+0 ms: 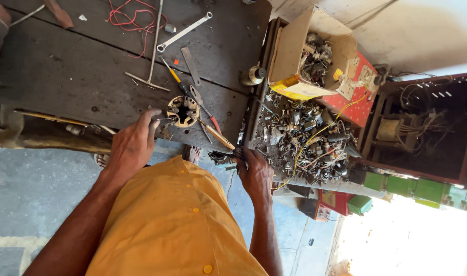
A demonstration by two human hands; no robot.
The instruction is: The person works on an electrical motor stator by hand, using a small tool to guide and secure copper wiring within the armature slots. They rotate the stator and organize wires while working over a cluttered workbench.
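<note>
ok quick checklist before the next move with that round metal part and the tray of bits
1. Left hand on the round brass-coloured metal part with a hollow centre: ok, its fingers reach the rim.
2. Right hand at the tray of small metal parts and wires: ok, at its near edge.
3. What the right hand grips: cannot tell.
4. Red-handled pliers within reach: ok, beside the round part.
5. Silver spanner close by: not ok, far side of the dark wooden bench.
</note>
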